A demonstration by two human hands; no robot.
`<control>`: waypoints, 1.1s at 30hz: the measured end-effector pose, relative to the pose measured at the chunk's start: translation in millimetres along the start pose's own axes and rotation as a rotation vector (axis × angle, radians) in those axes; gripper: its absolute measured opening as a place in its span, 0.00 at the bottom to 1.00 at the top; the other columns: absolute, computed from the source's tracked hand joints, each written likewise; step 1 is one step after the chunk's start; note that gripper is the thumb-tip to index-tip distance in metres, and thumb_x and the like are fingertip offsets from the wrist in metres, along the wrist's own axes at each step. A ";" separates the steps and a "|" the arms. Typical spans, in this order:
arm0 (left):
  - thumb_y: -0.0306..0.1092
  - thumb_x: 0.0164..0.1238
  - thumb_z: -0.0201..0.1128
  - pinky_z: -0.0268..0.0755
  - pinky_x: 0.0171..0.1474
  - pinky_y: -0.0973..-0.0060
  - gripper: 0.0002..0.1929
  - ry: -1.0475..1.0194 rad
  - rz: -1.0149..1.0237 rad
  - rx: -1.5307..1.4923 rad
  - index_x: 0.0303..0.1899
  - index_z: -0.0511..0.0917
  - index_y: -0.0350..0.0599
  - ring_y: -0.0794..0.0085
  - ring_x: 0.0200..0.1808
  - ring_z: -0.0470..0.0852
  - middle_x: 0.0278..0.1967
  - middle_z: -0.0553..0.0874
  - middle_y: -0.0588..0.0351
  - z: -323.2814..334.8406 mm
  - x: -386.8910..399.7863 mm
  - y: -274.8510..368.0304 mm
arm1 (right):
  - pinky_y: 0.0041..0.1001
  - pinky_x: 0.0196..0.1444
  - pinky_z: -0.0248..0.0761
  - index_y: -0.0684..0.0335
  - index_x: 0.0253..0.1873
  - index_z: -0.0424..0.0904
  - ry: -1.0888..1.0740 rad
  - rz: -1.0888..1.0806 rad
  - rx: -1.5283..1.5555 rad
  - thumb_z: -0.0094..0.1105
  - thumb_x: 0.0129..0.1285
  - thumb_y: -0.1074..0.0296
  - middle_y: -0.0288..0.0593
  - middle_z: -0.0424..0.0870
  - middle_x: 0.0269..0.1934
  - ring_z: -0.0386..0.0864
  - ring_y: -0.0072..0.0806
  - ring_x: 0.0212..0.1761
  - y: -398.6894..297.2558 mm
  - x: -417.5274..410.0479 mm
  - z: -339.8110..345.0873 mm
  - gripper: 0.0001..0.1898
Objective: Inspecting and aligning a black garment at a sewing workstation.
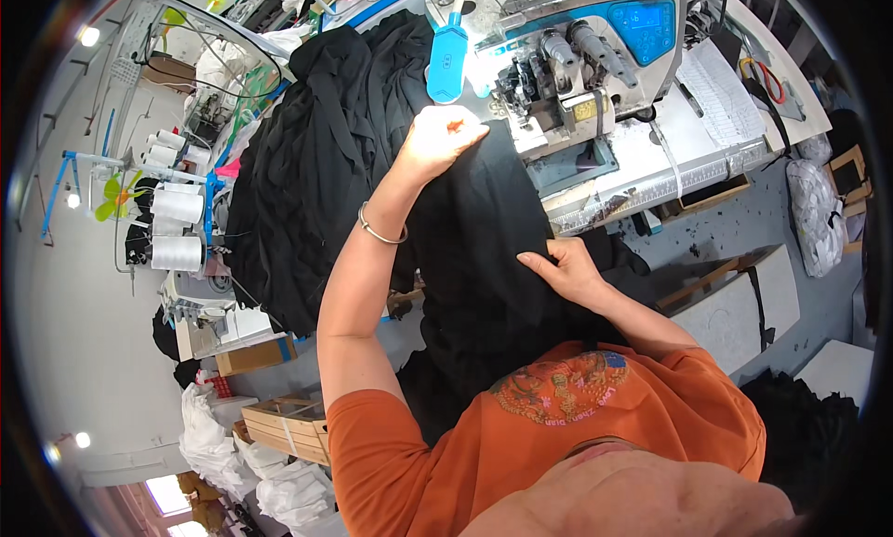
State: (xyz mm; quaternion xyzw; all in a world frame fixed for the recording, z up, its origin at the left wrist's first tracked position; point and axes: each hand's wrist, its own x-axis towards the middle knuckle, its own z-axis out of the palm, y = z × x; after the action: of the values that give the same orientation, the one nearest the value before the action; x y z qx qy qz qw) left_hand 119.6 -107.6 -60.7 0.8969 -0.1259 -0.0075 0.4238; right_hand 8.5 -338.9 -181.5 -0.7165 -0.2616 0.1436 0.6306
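My left hand point(446, 141) pinches the upper edge of a piece of black fabric point(495, 209), just left of the presser foot of an industrial overlock sewing machine point(558, 84). Lower down, my right hand point(568, 268) grips the right edge of the same fabric between thumb and fingers. The cloth hangs between both hands and falls over my lap. Beside my left hand, a large heap of black fabric point(321, 139) lies on the left. A blue lamp head point(447, 63) lights the spot above my left hand. Whether the fabric touches the presser foot I cannot tell.
On the machine table's right lie a written sheet point(722, 94), a pen point(691, 99) and red-handled scissors point(771, 84). A ruler tape point(698, 181) runs along the front edge. White thread cones point(178, 209) stand at left. A white box point(739, 314) stands below on the right.
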 end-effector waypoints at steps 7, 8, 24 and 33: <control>0.25 0.50 0.62 0.67 0.41 0.61 0.14 0.324 0.532 0.811 0.41 0.80 0.41 0.60 0.38 0.77 0.31 0.78 0.55 45.5 -30.2 35.0 | 0.29 0.28 0.69 0.71 0.31 0.79 0.165 -0.120 -0.277 0.65 0.61 0.66 0.52 0.79 0.24 0.79 0.34 0.25 5.4 -8.5 -2.8 0.12; 0.25 0.53 0.61 0.66 0.47 0.61 0.15 0.337 0.479 0.718 0.45 0.80 0.41 0.60 0.42 0.77 0.37 0.79 0.54 56.4 -41.6 32.3 | 0.31 0.29 0.70 0.70 0.31 0.79 0.201 -0.229 -0.343 0.65 0.60 0.67 0.55 0.79 0.27 0.80 0.43 0.28 5.3 -15.0 -1.4 0.11; 0.32 0.62 0.66 0.72 0.51 0.75 0.17 0.025 -0.287 -0.129 0.46 0.78 0.28 0.75 0.47 0.81 0.43 0.85 0.50 15.3 -92.4 -12.0 | 0.21 0.42 0.70 0.70 0.46 0.79 0.162 -0.139 0.123 0.54 0.70 0.68 0.32 0.83 0.38 0.77 0.18 0.37 -20.5 -21.4 -20.9 0.10; 0.41 0.65 0.63 0.72 0.46 0.76 0.21 0.417 -0.202 -0.060 0.47 0.79 0.28 0.76 0.39 0.79 0.38 0.86 0.52 -70.5 -15.2 25.4 | 0.19 0.37 0.71 0.70 0.41 0.81 0.148 0.058 0.427 0.57 0.69 0.67 0.31 0.83 0.33 0.75 0.13 0.35 -13.3 -28.5 -17.5 0.10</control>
State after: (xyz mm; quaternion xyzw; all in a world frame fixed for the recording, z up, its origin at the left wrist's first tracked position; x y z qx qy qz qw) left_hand 107.8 -66.1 2.4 0.8742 0.0548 0.1318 0.4640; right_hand -8.1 -368.3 -169.1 -0.5827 -0.1576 0.1609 0.7809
